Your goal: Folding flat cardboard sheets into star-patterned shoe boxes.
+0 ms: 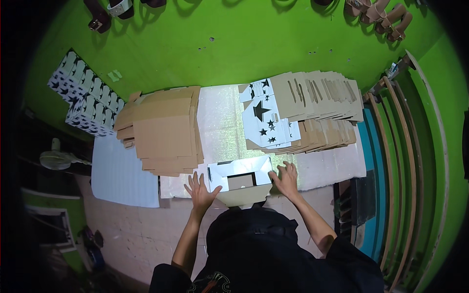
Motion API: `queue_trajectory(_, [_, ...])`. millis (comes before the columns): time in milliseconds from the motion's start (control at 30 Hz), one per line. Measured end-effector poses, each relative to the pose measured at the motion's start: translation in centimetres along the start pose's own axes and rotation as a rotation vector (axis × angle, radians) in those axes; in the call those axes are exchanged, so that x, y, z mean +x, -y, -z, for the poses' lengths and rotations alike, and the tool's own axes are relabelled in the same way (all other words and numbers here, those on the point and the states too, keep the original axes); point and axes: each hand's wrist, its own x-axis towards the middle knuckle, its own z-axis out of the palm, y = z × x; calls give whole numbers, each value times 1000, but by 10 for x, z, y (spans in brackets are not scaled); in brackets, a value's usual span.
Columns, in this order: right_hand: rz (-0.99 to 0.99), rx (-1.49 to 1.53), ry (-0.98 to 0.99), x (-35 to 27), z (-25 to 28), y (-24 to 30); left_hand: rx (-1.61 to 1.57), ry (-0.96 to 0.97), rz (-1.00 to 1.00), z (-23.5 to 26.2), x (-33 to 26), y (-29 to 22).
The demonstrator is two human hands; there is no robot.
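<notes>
A half-folded white cardboard box [239, 176] with a brown inside lies on the shiny work sheet [220, 122] in front of me. My left hand [200, 190] rests flat with spread fingers against the box's left side. At the box's right edge my right hand [285, 178] presses down, fingers also apart. Neither hand grips anything. Beyond the box, a fanned pile of flat blanks [303, 115], white with black stars and brown backs, lies at the right. A stack of plain brown cardboard sheets [163, 129] lies at the left.
Finished star-printed boxes [85, 100] are stacked at the far left against the green wall. A white corrugated sheet [119, 171] lies on the floor at left. Sandals [381, 17] hang at the top. Curved wooden slats [400, 161] stand at the right. A fan [56, 158] sits at left.
</notes>
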Motion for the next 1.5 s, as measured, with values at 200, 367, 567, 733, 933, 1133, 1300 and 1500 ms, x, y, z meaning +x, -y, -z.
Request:
queue_trajectory(200, [-57,126,154,9,-18,22,42,-64,-19,-31,10,1])
queue_trajectory(367, [48,-185,52,1,-8,17,1,-71,28,-30,17,-17])
queue_trajectory(567, [227,-316,263,37,8,89,-130,16,126,-30,14,-11])
queue_trajectory(733, [453,-327,335,69,-17,113,-175,155,131,-11,12,-14])
queue_trajectory(933, [489,-267,381,83,-57,111,-163,143,158,-27,16,-12])
queue_trajectory(1133, [444,-144,402,79,-61,107,-312,-55,164,-50,16,-10])
queue_trajectory(1300, [465,-207,383,80,-55,99,-331,-26,163,-44,17,-17])
queue_trajectory(1500, [398,8,212,72,-4,85,-138,-58,-30,-27,24,-2])
